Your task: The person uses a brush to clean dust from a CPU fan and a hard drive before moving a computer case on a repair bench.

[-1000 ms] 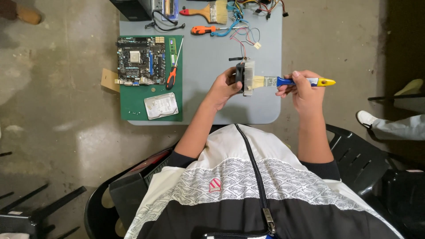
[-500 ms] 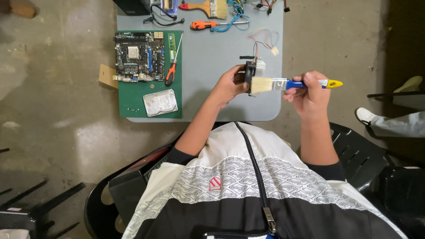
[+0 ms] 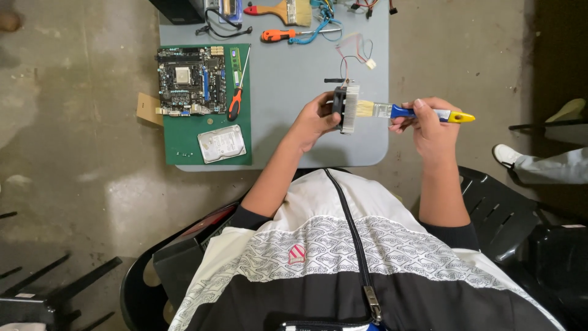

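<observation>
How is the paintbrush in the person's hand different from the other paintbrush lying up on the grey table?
The blue-and-yellow-handled paintbrush is held in the right hand, while the wooden-handled paintbrush lies flat on the grey table, untouched. The held brush's bristles touch the finned metal heatsink with fan in the left hand; the wooden brush's bristles touch nothing that shows. The wooden brush looks wider. Both have pale bristles and lie sideways across the view.

Ribbed metal heatsink [image 3: 349, 109]; glossy plastic-handled brush [image 3: 416, 113]; matt grey table [image 3: 294, 129].
</observation>
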